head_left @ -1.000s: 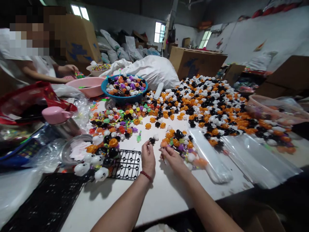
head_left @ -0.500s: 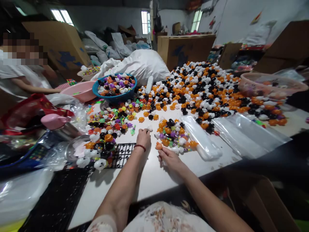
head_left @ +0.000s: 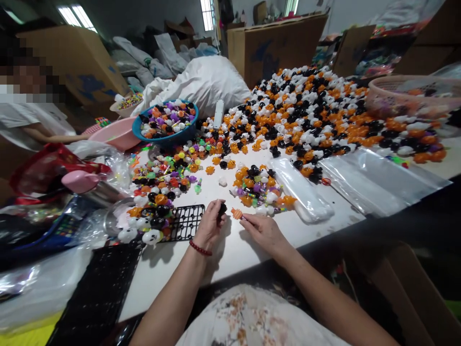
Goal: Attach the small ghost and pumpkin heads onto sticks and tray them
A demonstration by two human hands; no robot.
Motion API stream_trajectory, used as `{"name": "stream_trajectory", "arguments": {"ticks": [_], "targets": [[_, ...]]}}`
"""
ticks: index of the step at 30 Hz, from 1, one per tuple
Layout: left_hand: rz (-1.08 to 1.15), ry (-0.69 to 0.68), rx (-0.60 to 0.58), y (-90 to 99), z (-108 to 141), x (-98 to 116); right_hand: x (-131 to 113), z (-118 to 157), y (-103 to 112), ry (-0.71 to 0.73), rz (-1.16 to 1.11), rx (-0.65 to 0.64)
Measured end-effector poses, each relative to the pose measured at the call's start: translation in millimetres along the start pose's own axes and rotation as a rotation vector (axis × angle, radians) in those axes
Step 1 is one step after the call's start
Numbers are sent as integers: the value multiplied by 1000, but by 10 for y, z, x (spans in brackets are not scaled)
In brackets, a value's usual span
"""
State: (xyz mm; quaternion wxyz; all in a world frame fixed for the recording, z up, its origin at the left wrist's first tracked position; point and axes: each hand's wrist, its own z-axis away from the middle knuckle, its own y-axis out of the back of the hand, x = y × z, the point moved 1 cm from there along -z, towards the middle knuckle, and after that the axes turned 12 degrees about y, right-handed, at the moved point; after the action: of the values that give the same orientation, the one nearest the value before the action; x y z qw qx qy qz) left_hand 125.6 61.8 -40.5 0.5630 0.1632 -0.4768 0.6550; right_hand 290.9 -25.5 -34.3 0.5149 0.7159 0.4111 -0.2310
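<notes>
Nearest my view, past the floral-print cloth [head_left: 237,315], I see 2 bare hands over the white, flat-topped surface [head_left: 234,262]. The left hand [head_left: 210,226], with a dark red beaded bracelet [head_left: 200,248] at its wrist, is curled around a small black plastic piece [head_left: 222,208]. Just across a narrow gap, the right hand [head_left: 267,235] pinches a small orange ribbed plastic piece [head_left: 236,213] between thumb and fingers.

Half a second ago the left hand was stretched forward; now it has drawn back with the black piece, while a small white plastic piece [head_left: 223,181] sits alone ahead of it. I take that to mean each hand now has 1 piece ready to work with, neither needing to reach.

Beside the left hand lies a black plastic grid [head_left: 188,222], partly under a cluster of white, black and orange figures [head_left: 151,226]. Beyond the right hand, I find a small mixed heap of coloured pieces [head_left: 254,185], next to a stack of clear plastic bags [head_left: 302,192]. Farther back stand a round blue plastic basin [head_left: 171,139], filled with pieces, and a large orange, black and white heap [head_left: 309,110].
</notes>
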Motion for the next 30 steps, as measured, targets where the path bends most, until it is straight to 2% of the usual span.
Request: {"name": "stream_trajectory", "arguments": {"ticks": [3,6,10,16,21,23,27,30], "targets": [[-119,-60,-30,-17,67,-43,-55,-1,-25,47,147,-45],[-284,-124,25,-15,108,-78,-81,14,-39,55,242,-100],[-531,-249,73,-15,145,-92,-83,34,-37,28,247,-137],[-627,-275,111,22,126,-126,-158,-1,18,-26,240,-239],[-666,-326,88,59,115,-132,-251,-15,53,-26,244,-306],[-636,-289,54,73,115,-135,-251,-3,42,-10,238,-297],[-500,-108,-35,116,124,-151,-164,32,19,26,245,-242],[-476,-62,-101,140,157,-147,-61,43,24,70,303,-215]]}}
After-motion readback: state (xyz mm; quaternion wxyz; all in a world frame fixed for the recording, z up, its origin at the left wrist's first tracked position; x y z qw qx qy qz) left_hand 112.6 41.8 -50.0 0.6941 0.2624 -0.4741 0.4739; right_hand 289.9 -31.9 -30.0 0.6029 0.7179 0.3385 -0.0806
